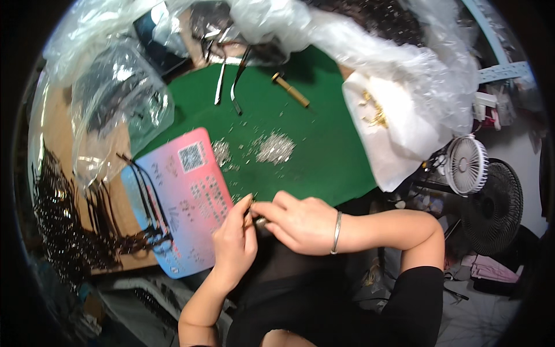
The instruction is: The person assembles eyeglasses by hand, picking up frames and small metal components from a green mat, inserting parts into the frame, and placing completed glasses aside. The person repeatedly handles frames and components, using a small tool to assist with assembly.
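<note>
My left hand (236, 237) and my right hand (303, 224) meet in front of my body, at the near edge of a green mat (324, 156). Both are closed, thumbs and fingers pinched together. A small metallic glint shows between them, too small to name. A silvery bangle (336, 232) circles my right wrist. Beside my left hand lies a pink-and-blue printed card sheet (193, 205). Beyond the hands are a larger heap of tiny silvery metal pieces (275, 148) and a smaller heap of silvery pieces (221, 154).
A brass-coloured screwdriver (292, 91) and two slender tools or rods lie farther back. White paper (381, 156) at right bears gold-coloured bits (378, 115). Dark glasses temples (150, 194) rest on the card; a dark glossy pile (63, 225) stands left. Plastic bags and fans (466, 165) surround the mat.
</note>
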### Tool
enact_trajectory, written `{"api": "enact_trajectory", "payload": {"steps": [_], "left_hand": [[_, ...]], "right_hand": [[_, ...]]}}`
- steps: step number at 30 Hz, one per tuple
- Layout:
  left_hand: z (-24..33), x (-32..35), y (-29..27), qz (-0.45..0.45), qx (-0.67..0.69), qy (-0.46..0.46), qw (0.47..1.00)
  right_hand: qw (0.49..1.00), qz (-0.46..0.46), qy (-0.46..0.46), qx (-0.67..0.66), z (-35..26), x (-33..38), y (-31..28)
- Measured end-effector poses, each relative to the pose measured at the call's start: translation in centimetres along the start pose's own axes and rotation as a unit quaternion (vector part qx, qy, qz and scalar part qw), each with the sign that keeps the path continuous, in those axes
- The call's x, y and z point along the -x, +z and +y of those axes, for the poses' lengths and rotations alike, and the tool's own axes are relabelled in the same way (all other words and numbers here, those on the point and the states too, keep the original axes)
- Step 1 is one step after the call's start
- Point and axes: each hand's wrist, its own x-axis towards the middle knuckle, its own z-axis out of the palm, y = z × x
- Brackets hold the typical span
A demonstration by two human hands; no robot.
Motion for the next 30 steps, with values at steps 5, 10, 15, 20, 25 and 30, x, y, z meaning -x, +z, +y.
{"api": "enact_trajectory", "payload": {"steps": [5, 10, 15, 20, 25, 30], "left_hand": [[-0.6, -2.8, 0.1, 0.134, 0.019, 0.033, 0.99], [-4.0, -3.2, -3.4, 0.046, -0.084, 0.161, 0.982], [-3.9, -2.2, -5.9, 0.084, 0.246, -0.088, 0.962], [-4.1, -1.6, -6.0, -0.101, 0.486, -0.08, 0.864], [-4.3, -1.3, -6.4, -0.143, 0.674, -0.104, 0.717], [-2.2, -2.0, -5.2, -0.051, 0.418, -0.255, 0.871]], "right_hand": [[0.998, 0.024, 0.016, -0.05, -0.1, -0.1, -1.0], [0.991, 0.098, 0.032, -0.084, 3.4, -1.2, -4.5], [0.943, 0.232, 0.214, -0.106, 8.2, -5.7, -14.6], [0.815, 0.364, 0.337, 0.3, 18.5, -10.0, -26.1], [0.827, 0.313, 0.327, 0.332, 19.1, -10.6, -26.0], [0.833, 0.309, 0.28, 0.363, 12.9, -7.0, -23.9]]}}
